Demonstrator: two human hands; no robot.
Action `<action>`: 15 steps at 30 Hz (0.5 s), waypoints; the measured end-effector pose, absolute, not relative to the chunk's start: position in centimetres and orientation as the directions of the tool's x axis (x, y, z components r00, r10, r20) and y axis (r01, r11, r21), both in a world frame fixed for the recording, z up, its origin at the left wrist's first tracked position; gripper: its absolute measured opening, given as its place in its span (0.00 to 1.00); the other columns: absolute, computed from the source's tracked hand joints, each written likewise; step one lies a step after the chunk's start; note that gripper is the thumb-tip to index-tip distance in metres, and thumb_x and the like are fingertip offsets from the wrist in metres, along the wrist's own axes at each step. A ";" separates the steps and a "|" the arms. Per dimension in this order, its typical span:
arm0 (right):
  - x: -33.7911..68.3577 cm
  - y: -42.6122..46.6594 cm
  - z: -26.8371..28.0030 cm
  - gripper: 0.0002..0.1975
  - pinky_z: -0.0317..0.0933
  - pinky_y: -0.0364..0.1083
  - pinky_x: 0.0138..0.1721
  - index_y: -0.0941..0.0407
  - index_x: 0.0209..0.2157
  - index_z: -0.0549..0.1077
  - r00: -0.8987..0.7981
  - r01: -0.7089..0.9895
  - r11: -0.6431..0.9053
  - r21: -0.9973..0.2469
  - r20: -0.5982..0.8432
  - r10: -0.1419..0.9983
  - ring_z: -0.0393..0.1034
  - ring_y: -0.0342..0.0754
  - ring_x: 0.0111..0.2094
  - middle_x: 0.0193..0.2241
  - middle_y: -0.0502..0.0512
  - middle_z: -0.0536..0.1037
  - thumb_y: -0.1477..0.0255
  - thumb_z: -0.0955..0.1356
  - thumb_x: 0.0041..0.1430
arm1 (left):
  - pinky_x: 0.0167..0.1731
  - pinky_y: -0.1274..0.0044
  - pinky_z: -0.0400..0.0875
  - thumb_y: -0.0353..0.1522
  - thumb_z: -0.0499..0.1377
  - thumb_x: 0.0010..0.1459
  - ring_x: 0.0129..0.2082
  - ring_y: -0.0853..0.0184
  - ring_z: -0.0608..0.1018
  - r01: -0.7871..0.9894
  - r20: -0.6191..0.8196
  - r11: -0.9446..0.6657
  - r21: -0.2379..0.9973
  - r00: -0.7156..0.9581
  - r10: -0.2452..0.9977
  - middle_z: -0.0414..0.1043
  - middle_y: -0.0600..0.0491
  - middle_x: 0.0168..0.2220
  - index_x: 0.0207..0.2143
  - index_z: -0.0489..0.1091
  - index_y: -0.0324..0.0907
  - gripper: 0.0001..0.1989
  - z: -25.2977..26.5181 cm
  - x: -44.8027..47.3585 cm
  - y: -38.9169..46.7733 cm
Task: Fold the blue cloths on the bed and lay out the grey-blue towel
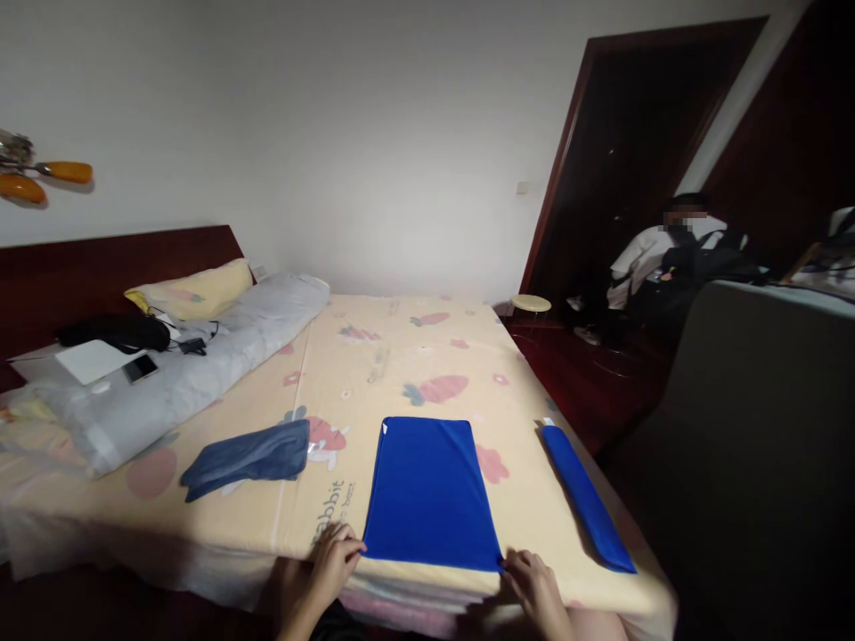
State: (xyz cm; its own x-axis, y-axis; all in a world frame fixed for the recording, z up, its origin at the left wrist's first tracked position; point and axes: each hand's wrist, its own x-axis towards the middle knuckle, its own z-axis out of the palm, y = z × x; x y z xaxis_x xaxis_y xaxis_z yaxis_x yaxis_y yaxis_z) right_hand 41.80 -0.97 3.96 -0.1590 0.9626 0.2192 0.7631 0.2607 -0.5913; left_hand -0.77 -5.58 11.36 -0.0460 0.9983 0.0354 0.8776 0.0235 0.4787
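A bright blue cloth (pixel 427 494), folded into a rectangle, lies flat on the bed near its front edge. A small white tag shows at its far left corner. My left hand (pixel 337 556) pinches the near left corner of the cloth. At the near right corner, the fingers of my right hand (pixel 531 583) are closed on the cloth too. To the right lies a second blue cloth (pixel 588 499), rolled or folded into a long narrow strip with a white tag at its far end. A dark grey-blue folded cloth (pixel 250 454) rests to the left.
The bed (pixel 374 347) has a cream patterned sheet. A rolled grey quilt (pixel 214 365) bears a phone (pixel 140 369) and a black bag (pixel 117 333); a yellow pillow (pixel 193 289) lies behind. A stool (pixel 531 304), a seated person (pixel 647 258) and a dark panel (pixel 761 427) are at right.
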 end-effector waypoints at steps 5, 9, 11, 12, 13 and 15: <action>36.3 0.0 4.4 0.17 0.68 0.55 0.49 0.52 0.45 0.76 -0.086 0.800 0.323 -0.505 0.436 0.896 0.72 0.55 0.49 0.49 0.60 0.77 0.62 0.61 0.61 | 0.55 0.66 0.64 0.25 0.51 0.51 0.53 0.59 0.71 0.891 0.107 -0.110 0.440 0.070 0.992 0.73 0.50 0.52 0.46 0.74 0.48 0.23 10.8 4.7 -3.7; 28.5 0.8 3.9 0.25 0.61 0.56 0.58 0.52 0.61 0.62 -0.253 0.811 0.398 -0.428 0.357 0.899 0.60 0.53 0.62 0.62 0.57 0.65 0.72 0.56 0.63 | 0.64 0.68 0.55 0.25 0.44 0.58 0.67 0.64 0.56 0.905 0.083 -0.157 0.396 0.135 0.987 0.54 0.49 0.67 0.65 0.54 0.41 0.31 8.5 11.0 -1.3; 26.2 0.7 3.0 0.26 0.57 0.55 0.61 0.53 0.63 0.58 -0.314 0.832 0.397 -0.389 0.259 0.913 0.56 0.52 0.64 0.63 0.56 0.61 0.72 0.55 0.63 | 0.65 0.67 0.53 0.27 0.42 0.61 0.68 0.65 0.52 0.927 0.084 -0.184 0.328 0.165 0.983 0.47 0.52 0.69 0.67 0.47 0.43 0.31 6.6 12.8 -0.7; 25.9 0.5 2.4 0.26 0.56 0.55 0.62 0.53 0.63 0.57 -0.334 0.841 0.398 -0.366 0.228 0.915 0.55 0.52 0.64 0.64 0.56 0.60 0.70 0.55 0.64 | 0.65 0.66 0.53 0.28 0.42 0.62 0.68 0.65 0.52 0.938 0.092 -0.196 0.287 0.176 0.980 0.46 0.53 0.69 0.67 0.45 0.44 0.30 5.8 13.0 -0.7; 26.1 0.3 1.7 0.25 0.56 0.56 0.62 0.52 0.63 0.57 -0.340 0.853 0.398 -0.339 0.219 0.915 0.55 0.52 0.64 0.64 0.56 0.59 0.67 0.55 0.65 | 0.65 0.64 0.54 0.30 0.41 0.64 0.68 0.64 0.53 0.948 0.106 -0.205 0.244 0.184 0.977 0.46 0.54 0.69 0.67 0.43 0.45 0.29 4.9 12.9 -0.8; 27.9 -0.2 0.5 0.26 0.56 0.57 0.62 0.52 0.63 0.56 -0.317 0.881 0.384 -0.277 0.258 0.913 0.55 0.53 0.64 0.64 0.55 0.58 0.60 0.56 0.66 | 0.64 0.62 0.56 0.34 0.41 0.66 0.67 0.63 0.56 0.966 0.150 -0.204 0.161 0.181 0.972 0.47 0.55 0.68 0.67 0.40 0.47 0.28 3.7 11.5 -1.3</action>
State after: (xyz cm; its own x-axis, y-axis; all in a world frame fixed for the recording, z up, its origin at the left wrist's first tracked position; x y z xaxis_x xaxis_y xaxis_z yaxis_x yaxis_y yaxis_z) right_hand 27.89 -0.23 0.48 -0.3168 0.9126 0.2583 0.8808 0.3841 -0.2769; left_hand 11.54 -1.33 3.68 0.1806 0.9720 0.1504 0.9656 -0.2044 0.1610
